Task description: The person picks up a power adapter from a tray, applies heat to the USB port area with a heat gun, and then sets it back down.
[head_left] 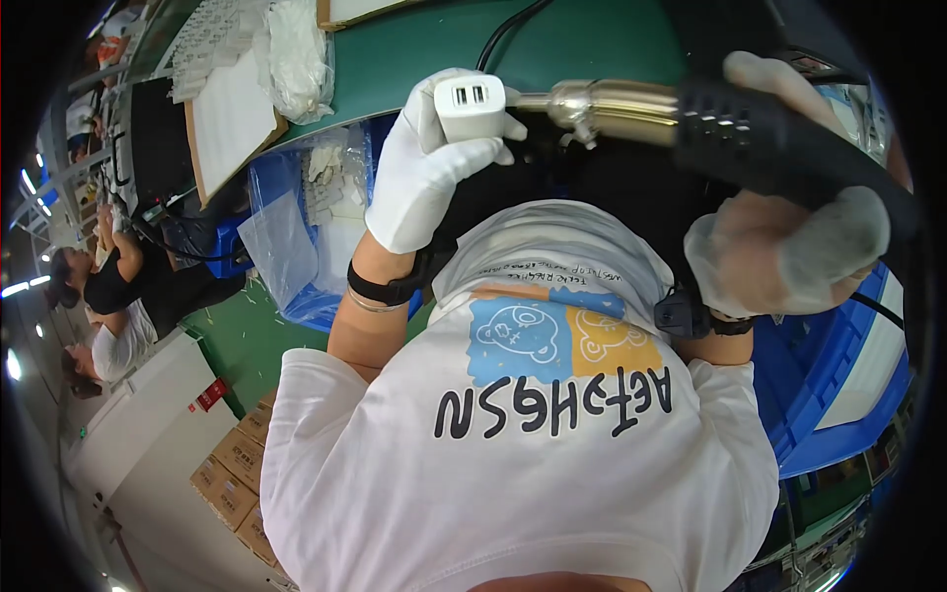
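My left hand [424,168], in a white glove, pinches a white USB charger [471,107] with two dark ports facing up. My right hand [789,247], gloved and somewhat blurred, is closed around the black ribbed handle of what looks like a soldering iron [631,111]. Its gold-coloured metal barrel points left. The thin tip reaches the charger's right side, by my left fingertips; whether it touches is hidden. A dark cord [508,32] runs behind the charger.
A green work table [602,44] lies ahead. On its left are a clear plastic bag [299,64] and a white board [232,128]. Blue bins stand left [306,296] and right [838,365]. Cartons [232,474] are stacked on the floor; other people sit far left.
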Demonstrator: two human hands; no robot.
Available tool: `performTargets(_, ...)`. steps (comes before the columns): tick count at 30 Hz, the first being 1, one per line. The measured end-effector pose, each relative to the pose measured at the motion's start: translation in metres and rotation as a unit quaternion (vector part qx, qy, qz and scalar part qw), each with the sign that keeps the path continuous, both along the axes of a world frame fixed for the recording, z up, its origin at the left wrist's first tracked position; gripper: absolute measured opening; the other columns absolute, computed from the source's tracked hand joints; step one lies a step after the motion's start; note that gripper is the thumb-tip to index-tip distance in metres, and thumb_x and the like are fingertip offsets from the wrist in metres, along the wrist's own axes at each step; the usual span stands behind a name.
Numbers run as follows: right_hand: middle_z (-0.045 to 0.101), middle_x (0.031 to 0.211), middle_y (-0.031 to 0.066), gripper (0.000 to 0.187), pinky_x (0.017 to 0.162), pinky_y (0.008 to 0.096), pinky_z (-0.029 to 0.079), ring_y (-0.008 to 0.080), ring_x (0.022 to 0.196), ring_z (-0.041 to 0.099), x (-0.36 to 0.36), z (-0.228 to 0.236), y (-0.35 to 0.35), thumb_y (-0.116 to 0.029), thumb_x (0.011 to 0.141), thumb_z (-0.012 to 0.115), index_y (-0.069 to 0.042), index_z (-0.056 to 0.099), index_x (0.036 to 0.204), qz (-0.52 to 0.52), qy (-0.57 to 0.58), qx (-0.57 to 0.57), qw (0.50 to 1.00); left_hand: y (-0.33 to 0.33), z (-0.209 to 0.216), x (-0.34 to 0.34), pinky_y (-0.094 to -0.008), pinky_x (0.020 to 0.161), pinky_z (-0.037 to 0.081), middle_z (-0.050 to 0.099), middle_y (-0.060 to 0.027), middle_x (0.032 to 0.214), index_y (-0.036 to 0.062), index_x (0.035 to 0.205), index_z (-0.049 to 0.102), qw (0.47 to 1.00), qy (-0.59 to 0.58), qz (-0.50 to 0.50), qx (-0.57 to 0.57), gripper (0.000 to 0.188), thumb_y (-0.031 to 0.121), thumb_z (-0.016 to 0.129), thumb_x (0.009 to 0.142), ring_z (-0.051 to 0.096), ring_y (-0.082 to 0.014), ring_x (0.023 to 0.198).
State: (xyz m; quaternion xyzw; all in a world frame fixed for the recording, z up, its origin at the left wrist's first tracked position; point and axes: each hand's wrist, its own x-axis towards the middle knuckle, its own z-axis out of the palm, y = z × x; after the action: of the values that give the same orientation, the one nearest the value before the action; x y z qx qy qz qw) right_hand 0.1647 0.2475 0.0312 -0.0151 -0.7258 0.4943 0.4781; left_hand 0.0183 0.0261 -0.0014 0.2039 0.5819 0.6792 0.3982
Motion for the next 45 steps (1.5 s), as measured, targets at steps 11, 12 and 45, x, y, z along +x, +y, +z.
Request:
performTargets(11, 0.069, 0.084, 0.0216, 0.059, 0.084, 0.0377, 0.054, 0.0286, 0.079, 0.068, -0.012, -0.008, -0.024, -0.051, 0.091, 0.05, 0.006, 0.053, 0.108, -0.189, 0.032, -0.077, 0.978, 0.004, -0.003, -0.003, -0.0367, 0.076, 0.055, 0.057, -0.0249, 0.112, -0.005, 0.123, 0.046, 0.938, -0.321, -0.017, 0.133, 0.049, 0.037, 0.044, 0.097, 0.063, -0.0323, 0.09)
performTargets(12, 0.068, 0.084, 0.0217, 0.058, 0.083, 0.0374, 0.054, 0.0283, 0.078, 0.068, -0.013, -0.009, -0.023, -0.049, 0.091, 0.051, 0.005, 0.049, 0.112, -0.168, 0.027, -0.055, 0.984, 0.004, -0.003, -0.001, -0.0371, 0.076, 0.056, 0.057, -0.0251, 0.112, -0.0057, 0.122, 0.047, 0.944, -0.306, -0.006, 0.122, 0.048, 0.036, 0.044, 0.097, 0.063, -0.0326, 0.09)
performTargets(45, 0.068, 0.078, 0.0184, 0.044, 0.059, 0.0255, 0.052, 0.02, 0.064, 0.065, -0.012, 0.02, -0.026, -0.029, 0.09, 0.055, 0.01, 0.052, 0.11, -0.053, -0.079, 0.035, 0.995, 0.002, -0.009, 0.001, -0.0389, 0.088, 0.054, 0.054, -0.025, 0.118, -0.0093, 0.124, 0.044, 0.883, -0.442, 0.025, 0.156, 0.039, 0.02, 0.043, 0.098, 0.059, -0.0338, 0.103)
